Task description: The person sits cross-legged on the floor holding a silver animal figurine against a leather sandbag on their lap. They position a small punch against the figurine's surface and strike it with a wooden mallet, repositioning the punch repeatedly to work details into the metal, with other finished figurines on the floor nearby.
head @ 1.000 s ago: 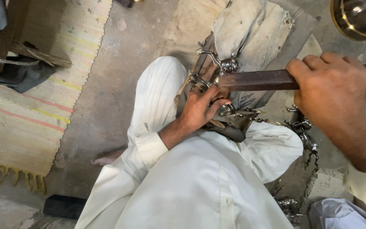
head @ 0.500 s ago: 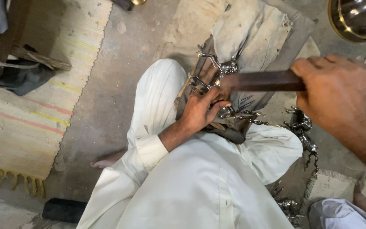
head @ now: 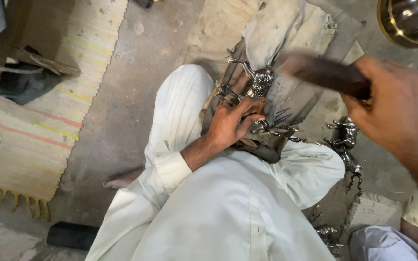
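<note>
I sit cross-legged in white clothes on a concrete floor. My left hand [head: 233, 123] presses a shiny silver metal figure with thin antler-like prongs [head: 257, 82] against a dark block on my lap. My right hand [head: 395, 104] grips a dark flat bar [head: 322, 72], blurred by motion, raised just right of the figure. A grey worn cloth [head: 286, 34] lies under and beyond the figure.
More silver metal figures [head: 347, 145] lie on the floor to the right. A polished metal bowl [head: 410, 19] sits at the top right. A striped woven mat [head: 35, 121] covers the left, with a wooden piece [head: 10, 43] on it. A dark flat object [head: 71, 235] lies at bottom left.
My right hand has swung the dark bar, lifting and tilting it away from the figure. My left hand keeps its hold on the figure.
</note>
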### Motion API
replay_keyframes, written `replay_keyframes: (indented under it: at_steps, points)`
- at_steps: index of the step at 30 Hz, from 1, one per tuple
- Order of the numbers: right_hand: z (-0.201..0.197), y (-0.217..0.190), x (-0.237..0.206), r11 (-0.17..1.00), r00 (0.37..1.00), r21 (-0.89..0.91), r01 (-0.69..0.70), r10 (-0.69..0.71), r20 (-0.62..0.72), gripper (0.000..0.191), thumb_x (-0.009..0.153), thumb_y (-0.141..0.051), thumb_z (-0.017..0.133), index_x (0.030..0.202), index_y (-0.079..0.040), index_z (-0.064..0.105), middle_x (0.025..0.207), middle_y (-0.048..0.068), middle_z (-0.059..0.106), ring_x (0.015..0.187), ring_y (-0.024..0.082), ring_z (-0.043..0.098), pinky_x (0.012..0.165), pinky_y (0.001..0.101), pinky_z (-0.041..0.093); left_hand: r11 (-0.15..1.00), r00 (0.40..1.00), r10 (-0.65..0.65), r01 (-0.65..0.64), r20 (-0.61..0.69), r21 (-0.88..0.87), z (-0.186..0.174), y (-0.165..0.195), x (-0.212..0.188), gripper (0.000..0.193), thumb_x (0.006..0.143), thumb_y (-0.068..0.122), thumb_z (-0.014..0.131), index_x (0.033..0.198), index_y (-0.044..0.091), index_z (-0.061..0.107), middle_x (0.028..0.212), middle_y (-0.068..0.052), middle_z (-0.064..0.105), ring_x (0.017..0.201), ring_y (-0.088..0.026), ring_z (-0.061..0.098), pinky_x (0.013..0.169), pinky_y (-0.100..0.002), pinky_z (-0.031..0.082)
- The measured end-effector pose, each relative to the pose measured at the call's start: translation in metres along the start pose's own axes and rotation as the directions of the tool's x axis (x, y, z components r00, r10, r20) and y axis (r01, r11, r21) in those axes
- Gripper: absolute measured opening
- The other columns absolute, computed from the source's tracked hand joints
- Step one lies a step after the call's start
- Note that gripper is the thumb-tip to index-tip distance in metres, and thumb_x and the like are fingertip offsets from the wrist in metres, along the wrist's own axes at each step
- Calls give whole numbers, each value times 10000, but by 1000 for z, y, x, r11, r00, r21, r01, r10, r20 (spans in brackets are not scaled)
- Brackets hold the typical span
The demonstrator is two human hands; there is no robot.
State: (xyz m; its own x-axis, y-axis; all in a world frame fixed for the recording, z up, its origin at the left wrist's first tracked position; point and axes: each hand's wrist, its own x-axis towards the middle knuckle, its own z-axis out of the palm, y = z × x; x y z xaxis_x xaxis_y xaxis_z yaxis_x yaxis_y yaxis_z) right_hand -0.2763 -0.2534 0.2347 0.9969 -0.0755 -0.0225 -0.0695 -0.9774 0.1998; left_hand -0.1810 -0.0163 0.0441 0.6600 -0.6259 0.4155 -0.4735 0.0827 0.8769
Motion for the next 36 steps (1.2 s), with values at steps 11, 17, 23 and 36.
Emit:
replay_keyframes:
  at_steps: [11,17,23,36]
  points:
    - [-3,-9,-2,954,998,-294,62,-54,34,374,709,-225,852,1049,-182,702,833,3,691,827,196,702,820,371,540,997,996,-71,70,-50,-26,2,4,-1,366,924,89,814,1234,56,624,966,-107,749,828,-224,760,744,-325,585]
    - [-9,-8,0,964,989,-260,65,-27,145,422,646,-252,834,1039,-194,692,841,-12,702,858,201,713,717,342,549,934,959,-280,264,-34,-240,5,3,-3,354,928,108,811,1207,47,603,903,-71,748,818,-189,771,723,-300,608]
    - [1,-3,-4,987,994,-147,62,-49,96,337,715,-201,823,1014,-173,671,841,-7,691,889,211,706,722,349,543,999,1000,-14,13,-15,-38,4,1,-4,351,906,71,821,1188,28,617,922,-104,749,840,-216,754,764,-322,574]
    - [7,-6,-8,999,999,-13,32,-33,-43,294,770,-132,828,1025,-136,681,837,9,677,830,215,671,745,366,515,998,998,52,-53,-27,-29,12,-5,-8,342,946,55,761,1237,36,583,1041,-98,777,947,-213,785,844,-308,594]
